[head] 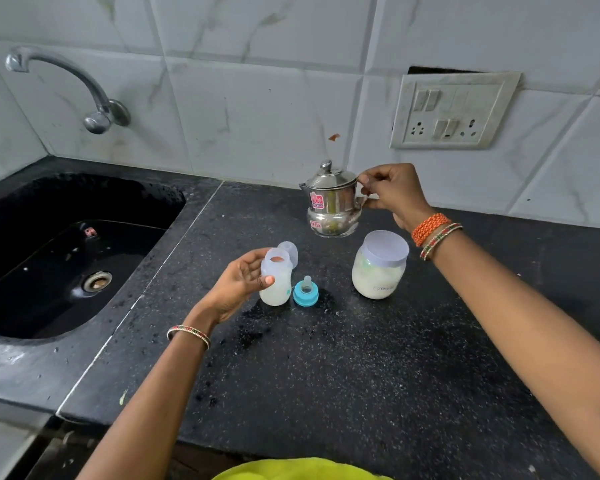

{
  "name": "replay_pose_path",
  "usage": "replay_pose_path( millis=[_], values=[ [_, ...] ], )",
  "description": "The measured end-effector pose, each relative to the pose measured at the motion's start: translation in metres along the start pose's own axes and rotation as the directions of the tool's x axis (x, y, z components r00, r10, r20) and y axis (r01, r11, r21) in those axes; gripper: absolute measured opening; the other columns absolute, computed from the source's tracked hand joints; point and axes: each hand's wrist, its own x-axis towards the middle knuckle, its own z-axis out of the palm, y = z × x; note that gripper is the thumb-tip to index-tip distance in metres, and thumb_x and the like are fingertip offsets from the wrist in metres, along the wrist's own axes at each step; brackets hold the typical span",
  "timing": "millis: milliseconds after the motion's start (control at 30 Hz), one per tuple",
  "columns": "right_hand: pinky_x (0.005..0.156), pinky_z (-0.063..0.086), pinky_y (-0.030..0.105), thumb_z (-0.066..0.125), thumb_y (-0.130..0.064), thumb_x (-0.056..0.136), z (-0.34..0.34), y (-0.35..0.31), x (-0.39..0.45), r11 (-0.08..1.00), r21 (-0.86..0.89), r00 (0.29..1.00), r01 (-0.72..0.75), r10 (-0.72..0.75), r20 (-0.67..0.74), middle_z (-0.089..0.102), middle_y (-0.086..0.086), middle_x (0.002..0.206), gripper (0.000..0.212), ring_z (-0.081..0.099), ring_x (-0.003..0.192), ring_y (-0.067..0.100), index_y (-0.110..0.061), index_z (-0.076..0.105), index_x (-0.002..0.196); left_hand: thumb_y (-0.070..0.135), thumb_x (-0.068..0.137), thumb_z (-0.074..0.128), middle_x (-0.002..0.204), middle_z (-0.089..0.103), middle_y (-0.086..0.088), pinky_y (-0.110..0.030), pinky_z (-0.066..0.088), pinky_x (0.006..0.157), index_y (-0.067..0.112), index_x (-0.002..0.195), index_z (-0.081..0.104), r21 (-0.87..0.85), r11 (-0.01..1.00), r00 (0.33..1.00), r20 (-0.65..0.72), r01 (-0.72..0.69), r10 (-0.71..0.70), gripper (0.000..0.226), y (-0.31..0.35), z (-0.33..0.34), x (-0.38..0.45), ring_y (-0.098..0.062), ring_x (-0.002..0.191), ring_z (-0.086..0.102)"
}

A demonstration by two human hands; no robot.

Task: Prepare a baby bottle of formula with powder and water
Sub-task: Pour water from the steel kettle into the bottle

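Observation:
An uncapped translucent baby bottle (276, 280) stands upright on the black counter with white powder in its bottom. My left hand (238, 284) wraps around its left side. A small steel lidded kettle (333, 202) hangs in the air above the counter, behind and to the right of the bottle. My right hand (392, 194) grips its handle. The blue teat ring with its nipple (306, 292) sits just right of the bottle. Behind the bottle lies a clear bottle cap (289, 252). A formula jar (378, 266) with a pale lid stands further right.
A black sink (66, 258) lies to the left with a metal tap (84, 88) on the tiled wall above it. A switch and socket panel (452, 110) is on the wall at right. Water drops speckle the counter (326, 368) near the bottle.

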Motion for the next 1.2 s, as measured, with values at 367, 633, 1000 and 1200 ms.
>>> replay_pose_path(
  millis=[367, 633, 1000, 1200],
  values=[
    [0.079, 0.058, 0.046, 0.062, -0.002, 0.088, 0.006, 0.028, 0.029, 0.990, 0.100, 0.994, -0.104, 0.106, -0.011, 0.065, 0.005, 0.079, 0.008, 0.063, 0.086, 0.027, -0.004, 0.069, 0.088, 0.022, 0.073, 0.059, 0.122, 0.060, 0.001, -0.028, 0.046, 0.093, 0.017, 0.119, 0.054, 0.028, 0.995, 0.973, -0.207, -0.094, 0.098, 0.047, 0.022, -0.005, 0.020, -0.010, 0.113, 0.056],
    [0.085, 0.055, 0.045, 0.056, 0.003, 0.091, 0.012, 0.046, 0.083, 0.941, 0.242, 0.969, -0.239, 0.245, 0.003, 0.062, 0.010, 0.085, 0.015, 0.059, 0.090, 0.024, -0.004, 0.066, 0.084, 0.011, 0.094, 0.050, 0.114, 0.062, -0.005, -0.030, 0.045, 0.086, 0.013, 0.117, 0.057, 0.397, 0.915, 0.984, -0.180, 0.073, 0.000, 0.024, 0.081, 0.021, 0.143, -0.012, 0.101, 0.056],
    [0.093, 0.050, 0.044, 0.053, 0.005, 0.092, 0.036, 0.092, 0.148, 0.847, 0.356, 0.918, -0.394, 0.379, 0.115, 0.061, 0.008, 0.081, 0.017, 0.059, 0.077, 0.015, 0.010, 0.063, 0.105, -0.004, 0.086, 0.046, 0.075, 0.058, -0.011, -0.029, 0.045, 0.069, -0.003, 0.098, 0.067, 0.498, 0.852, 0.967, -0.250, 0.164, -0.040, 0.025, 0.059, 0.014, 0.257, -0.016, 0.066, 0.049],
    [0.098, 0.049, 0.045, 0.055, 0.004, 0.091, 0.046, 0.115, 0.165, 0.863, 0.285, 0.908, -0.418, 0.395, 0.137, 0.063, 0.006, 0.085, 0.012, 0.059, 0.092, 0.021, 0.001, 0.066, 0.094, 0.002, 0.081, 0.047, 0.064, 0.054, -0.007, -0.029, 0.039, 0.063, -0.009, 0.089, 0.064, 0.589, 0.776, 0.950, -0.311, 0.226, -0.040, 0.022, 0.033, 0.001, 0.279, -0.018, 0.063, 0.046]
  ],
)
